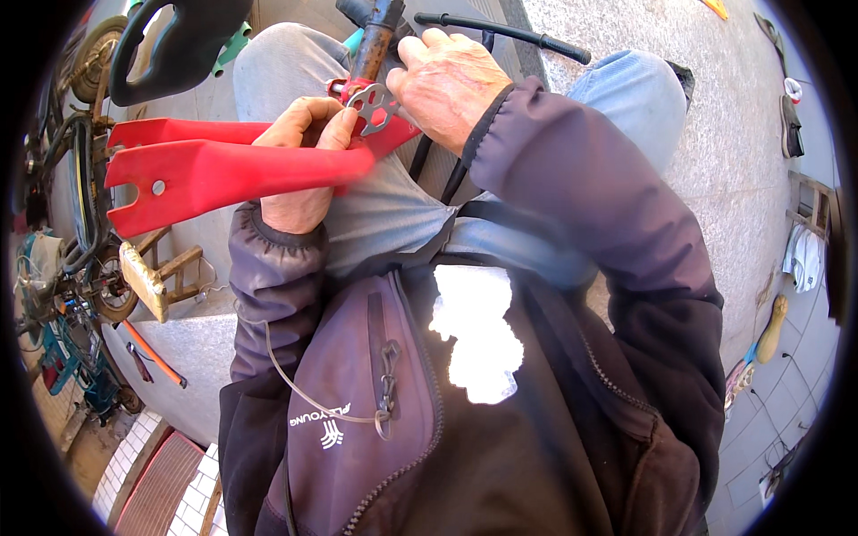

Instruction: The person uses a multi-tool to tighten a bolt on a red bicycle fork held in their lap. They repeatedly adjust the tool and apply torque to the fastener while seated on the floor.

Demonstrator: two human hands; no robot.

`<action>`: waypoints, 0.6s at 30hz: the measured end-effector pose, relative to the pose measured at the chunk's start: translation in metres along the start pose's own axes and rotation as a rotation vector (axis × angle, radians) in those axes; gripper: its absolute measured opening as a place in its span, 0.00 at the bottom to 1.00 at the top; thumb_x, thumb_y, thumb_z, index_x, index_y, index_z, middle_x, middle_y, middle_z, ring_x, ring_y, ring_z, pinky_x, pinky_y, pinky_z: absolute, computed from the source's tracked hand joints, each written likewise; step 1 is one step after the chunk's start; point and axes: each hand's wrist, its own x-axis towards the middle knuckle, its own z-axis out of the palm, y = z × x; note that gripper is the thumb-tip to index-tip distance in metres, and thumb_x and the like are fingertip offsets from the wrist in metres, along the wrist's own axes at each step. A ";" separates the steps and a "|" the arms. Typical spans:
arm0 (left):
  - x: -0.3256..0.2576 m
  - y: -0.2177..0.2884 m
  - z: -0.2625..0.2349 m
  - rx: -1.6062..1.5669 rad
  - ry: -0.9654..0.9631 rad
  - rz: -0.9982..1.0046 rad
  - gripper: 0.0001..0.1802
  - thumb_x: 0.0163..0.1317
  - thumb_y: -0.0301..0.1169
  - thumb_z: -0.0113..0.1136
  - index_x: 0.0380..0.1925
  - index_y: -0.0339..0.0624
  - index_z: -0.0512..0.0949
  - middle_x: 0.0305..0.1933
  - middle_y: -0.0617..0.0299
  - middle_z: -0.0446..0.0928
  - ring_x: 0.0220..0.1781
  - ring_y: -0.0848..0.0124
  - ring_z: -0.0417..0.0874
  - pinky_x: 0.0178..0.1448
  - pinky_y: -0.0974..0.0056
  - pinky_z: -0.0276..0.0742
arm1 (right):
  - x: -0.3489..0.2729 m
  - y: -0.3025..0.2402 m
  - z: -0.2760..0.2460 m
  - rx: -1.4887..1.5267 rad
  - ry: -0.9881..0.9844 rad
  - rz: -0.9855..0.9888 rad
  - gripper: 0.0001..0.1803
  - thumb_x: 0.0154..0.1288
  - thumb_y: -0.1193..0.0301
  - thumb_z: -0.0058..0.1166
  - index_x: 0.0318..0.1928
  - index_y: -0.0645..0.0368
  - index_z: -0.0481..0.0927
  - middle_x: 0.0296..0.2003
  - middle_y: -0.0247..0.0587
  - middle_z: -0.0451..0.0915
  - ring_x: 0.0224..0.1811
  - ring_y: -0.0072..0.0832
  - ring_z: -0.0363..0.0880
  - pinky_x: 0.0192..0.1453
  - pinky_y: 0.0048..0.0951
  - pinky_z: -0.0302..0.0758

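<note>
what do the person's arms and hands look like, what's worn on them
Both hands are bare: no gloves, and no rings or watch that show. The left hand comes out of a faded purple jacket sleeve with a gathered elastic cuff. The right hand has the same kind of sleeve, darker purple, creased along the forearm.

- Ground: speckled grey stone paving (715, 134), sunlit, with hard shadows.
- Lower right: pale square floor tiles (786, 393).
- Lower left: small white tiles (134, 456) edging a red ribbed mat (161, 487).
- Left: small wooden stool (156, 277); parked cycle wheels and frames (80, 179) crowded behind it.
- Right edge: white cloth (804, 259) draped on a wooden frame.
</note>
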 end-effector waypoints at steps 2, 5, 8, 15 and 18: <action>-0.003 0.002 0.000 0.050 0.021 -0.010 0.08 0.62 0.28 0.62 0.34 0.33 0.78 0.25 0.65 0.76 0.25 0.82 0.74 0.29 0.76 0.70 | 0.005 0.002 0.002 -0.016 0.059 -0.017 0.11 0.54 0.68 0.56 0.39 0.56 0.81 0.37 0.42 0.74 0.44 0.36 0.74 0.46 0.34 0.72; -0.004 -0.001 -0.004 0.092 0.009 0.024 0.07 0.61 0.27 0.61 0.33 0.33 0.78 0.25 0.64 0.77 0.24 0.82 0.74 0.28 0.76 0.70 | 0.009 0.007 0.001 0.003 0.134 -0.029 0.11 0.54 0.68 0.56 0.38 0.56 0.82 0.39 0.41 0.76 0.45 0.35 0.75 0.49 0.34 0.72; -0.004 0.003 -0.005 0.059 -0.005 -0.035 0.07 0.61 0.28 0.61 0.32 0.32 0.78 0.25 0.64 0.77 0.25 0.81 0.75 0.28 0.76 0.70 | 0.013 0.014 0.012 0.005 0.223 -0.044 0.12 0.54 0.65 0.57 0.38 0.56 0.83 0.40 0.41 0.78 0.46 0.34 0.77 0.49 0.33 0.74; -0.003 0.000 -0.010 0.148 -0.040 -0.035 0.07 0.61 0.28 0.61 0.31 0.33 0.78 0.24 0.65 0.77 0.24 0.81 0.75 0.28 0.76 0.70 | 0.014 0.030 0.005 0.134 0.460 -0.158 0.07 0.52 0.67 0.54 0.31 0.56 0.76 0.30 0.39 0.73 0.34 0.34 0.75 0.38 0.35 0.71; -0.003 -0.002 -0.010 0.115 -0.031 -0.056 0.07 0.61 0.28 0.61 0.32 0.33 0.78 0.25 0.64 0.77 0.25 0.81 0.75 0.29 0.76 0.71 | 0.016 0.034 0.003 0.157 0.479 -0.173 0.08 0.52 0.67 0.55 0.31 0.56 0.74 0.30 0.39 0.73 0.34 0.35 0.75 0.37 0.36 0.71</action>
